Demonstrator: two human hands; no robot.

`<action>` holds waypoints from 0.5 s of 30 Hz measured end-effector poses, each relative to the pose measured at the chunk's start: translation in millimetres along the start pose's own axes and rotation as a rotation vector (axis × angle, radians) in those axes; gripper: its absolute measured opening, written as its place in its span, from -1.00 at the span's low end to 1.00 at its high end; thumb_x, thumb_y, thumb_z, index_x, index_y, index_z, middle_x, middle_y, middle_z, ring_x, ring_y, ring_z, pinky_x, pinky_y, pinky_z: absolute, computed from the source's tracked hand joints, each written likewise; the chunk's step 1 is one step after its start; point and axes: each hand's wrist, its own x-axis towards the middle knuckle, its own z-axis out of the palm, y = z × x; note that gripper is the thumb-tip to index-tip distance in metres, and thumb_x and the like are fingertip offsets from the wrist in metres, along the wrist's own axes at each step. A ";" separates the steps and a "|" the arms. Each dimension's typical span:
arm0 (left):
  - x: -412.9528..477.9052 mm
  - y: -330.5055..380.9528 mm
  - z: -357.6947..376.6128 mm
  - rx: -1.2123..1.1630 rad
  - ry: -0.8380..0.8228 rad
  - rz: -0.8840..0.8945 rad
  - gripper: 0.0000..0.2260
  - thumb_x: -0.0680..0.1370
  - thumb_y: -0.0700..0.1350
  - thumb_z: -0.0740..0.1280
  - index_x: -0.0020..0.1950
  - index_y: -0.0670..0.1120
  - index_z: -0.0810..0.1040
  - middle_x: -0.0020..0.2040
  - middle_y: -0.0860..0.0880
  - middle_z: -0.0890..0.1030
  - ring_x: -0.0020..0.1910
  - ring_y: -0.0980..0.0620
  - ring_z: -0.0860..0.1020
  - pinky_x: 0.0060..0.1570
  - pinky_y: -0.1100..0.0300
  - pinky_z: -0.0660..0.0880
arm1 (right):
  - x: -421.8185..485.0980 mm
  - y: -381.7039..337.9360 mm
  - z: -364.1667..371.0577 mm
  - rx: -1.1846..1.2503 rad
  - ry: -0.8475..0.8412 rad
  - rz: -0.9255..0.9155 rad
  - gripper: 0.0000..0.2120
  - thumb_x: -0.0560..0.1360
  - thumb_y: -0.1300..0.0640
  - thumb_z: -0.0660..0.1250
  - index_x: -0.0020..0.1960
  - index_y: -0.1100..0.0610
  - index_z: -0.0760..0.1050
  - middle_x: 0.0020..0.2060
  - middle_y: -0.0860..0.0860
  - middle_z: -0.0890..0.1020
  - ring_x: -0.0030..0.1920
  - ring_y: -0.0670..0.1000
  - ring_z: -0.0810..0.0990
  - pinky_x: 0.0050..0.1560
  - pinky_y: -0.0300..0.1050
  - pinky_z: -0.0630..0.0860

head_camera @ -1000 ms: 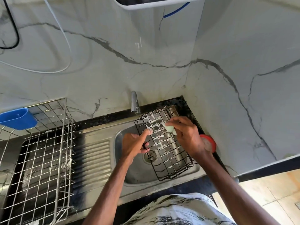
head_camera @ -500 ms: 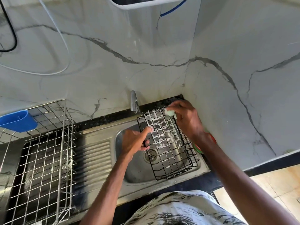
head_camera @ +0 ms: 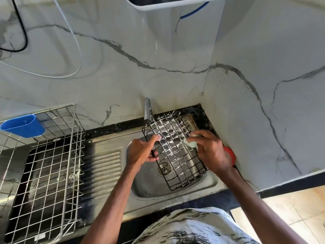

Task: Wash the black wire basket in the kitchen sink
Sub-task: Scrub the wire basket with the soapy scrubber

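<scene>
So our left hand (head_camera: 142,153) grips the black wire basket (head_camera: 177,161) at 9 o'clock, right hand (head_camera: 210,153) pinches the sponge (head_camera: 190,144); best we brace it and scrub each wire crossing.

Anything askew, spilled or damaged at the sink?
Nothing stands out. The black wire basket lies tilted across the sink, soapy, but because the left hand grips its edge while the right hand holds a sponge against it.

white garment (head_camera: 193,228) seen at the bottom edge, streaked all over with black brushy marks, kinda marble-ish, forearms (head_camera: 112,199) left uncovered, left hand (head_camera: 140,153) and right hand (head_camera: 211,152) bare
</scene>
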 end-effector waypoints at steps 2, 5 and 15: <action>-2.9 0.5 4.6 -0.010 -0.037 0.002 -0.65 0.48 0.14 0.56 0.03 -0.13 0.73 -0.23 -0.18 0.75 -0.24 -0.19 0.76 -0.08 -0.16 0.72 | 24.3 -1.0 1.4 0.011 0.018 -0.019 -0.71 0.45 0.46 0.36 0.02 0.16 0.71 0.11 0.05 0.66 0.11 -0.07 0.64 0.06 -0.41 0.57; -8.4 3.6 10.7 -0.011 -0.076 0.007 -0.66 0.49 0.11 0.57 0.01 -0.16 0.74 -0.23 -0.20 0.75 -0.21 -0.20 0.76 -0.09 -0.16 0.72 | 57.9 -2.1 7.9 0.024 0.073 -0.015 -0.68 0.46 0.47 0.29 0.01 0.18 0.71 0.07 0.06 0.67 0.09 0.02 0.65 0.00 -0.13 0.68; -0.4 -1.1 -2.5 -0.072 0.051 -0.007 -0.56 0.46 0.17 0.58 -0.02 -0.23 0.71 -0.24 -0.18 0.75 -0.26 -0.19 0.76 -0.14 -0.14 0.72 | -2.5 -7.6 -4.1 0.029 0.024 -0.007 -0.61 0.43 0.56 0.31 0.04 0.18 0.71 0.11 0.03 0.64 0.12 -0.15 0.58 0.06 -0.50 0.52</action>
